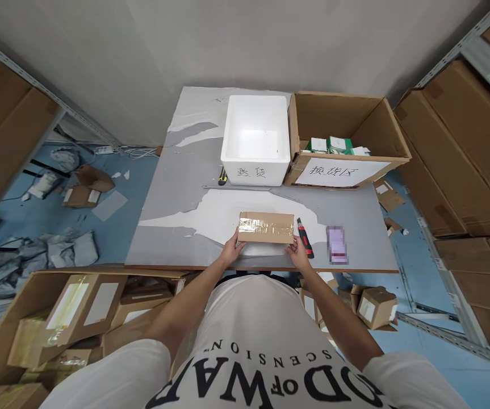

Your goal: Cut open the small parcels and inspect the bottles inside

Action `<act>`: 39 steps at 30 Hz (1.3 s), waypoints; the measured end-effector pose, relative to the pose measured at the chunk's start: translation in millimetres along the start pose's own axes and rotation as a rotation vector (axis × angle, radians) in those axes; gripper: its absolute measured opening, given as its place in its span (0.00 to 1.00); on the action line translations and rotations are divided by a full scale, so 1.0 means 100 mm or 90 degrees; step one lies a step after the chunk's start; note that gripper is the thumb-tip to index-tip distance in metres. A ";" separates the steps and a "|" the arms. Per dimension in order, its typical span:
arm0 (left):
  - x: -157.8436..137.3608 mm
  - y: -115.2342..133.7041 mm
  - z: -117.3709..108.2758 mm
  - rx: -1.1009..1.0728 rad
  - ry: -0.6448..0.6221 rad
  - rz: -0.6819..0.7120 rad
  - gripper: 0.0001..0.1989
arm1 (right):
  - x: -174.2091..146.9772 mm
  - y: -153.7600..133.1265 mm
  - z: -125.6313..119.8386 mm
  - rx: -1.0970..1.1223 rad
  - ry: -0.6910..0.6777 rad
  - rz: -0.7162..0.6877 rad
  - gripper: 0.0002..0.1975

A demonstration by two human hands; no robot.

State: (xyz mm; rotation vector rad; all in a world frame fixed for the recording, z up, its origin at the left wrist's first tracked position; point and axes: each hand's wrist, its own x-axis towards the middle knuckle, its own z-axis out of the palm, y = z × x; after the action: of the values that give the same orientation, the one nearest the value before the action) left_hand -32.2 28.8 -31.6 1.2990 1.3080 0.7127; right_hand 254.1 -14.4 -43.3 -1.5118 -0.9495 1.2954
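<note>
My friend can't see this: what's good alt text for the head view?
A left hand and right hand hold a taped cardboard box by its near corners at a gray table. A red-and-black knife lies beside the right hand; behind stand a white foam box and an open carton with green-and-white boxes.

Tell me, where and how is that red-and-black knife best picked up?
Probably by the thick handle, from the person's right and near side. The knife lies slanted, handle toward the near edge of the table and narrow grey end pointing away, while the box and right hand sit close on its left.
</note>
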 end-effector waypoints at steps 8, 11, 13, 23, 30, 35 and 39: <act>-0.07 0.18 -0.05 -0.036 0.035 0.004 0.39 | 0.00 -0.31 -0.05 -0.118 0.001 -0.043 0.26; -0.10 0.34 -0.12 -0.079 0.047 0.019 0.38 | -0.03 -0.50 -0.05 -0.208 0.020 -0.055 0.26; -0.10 0.44 -0.18 -0.110 0.049 0.033 0.38 | -0.04 -0.63 -0.04 -0.249 0.036 -0.064 0.26; 0.18 0.43 -0.28 -0.102 0.107 -0.075 0.34 | 0.25 -0.97 -0.01 -0.481 0.080 0.002 0.25; 0.34 0.25 -0.19 -0.024 0.113 -0.147 0.27 | 0.48 -0.84 0.04 -0.489 0.099 0.043 0.20; 0.25 0.14 -0.15 -0.134 0.033 -0.096 0.38 | 0.41 -0.68 0.00 -0.391 0.089 0.031 0.16; 0.12 0.08 -0.08 -0.156 0.012 -0.071 0.42 | 0.30 -0.54 0.02 -0.350 0.099 0.026 0.20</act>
State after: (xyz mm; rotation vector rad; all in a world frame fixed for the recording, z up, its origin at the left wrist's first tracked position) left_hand -34.8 44.0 -25.8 1.0166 1.2549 0.7826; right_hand 256.6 30.2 -0.3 -2.0245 -1.2404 0.9652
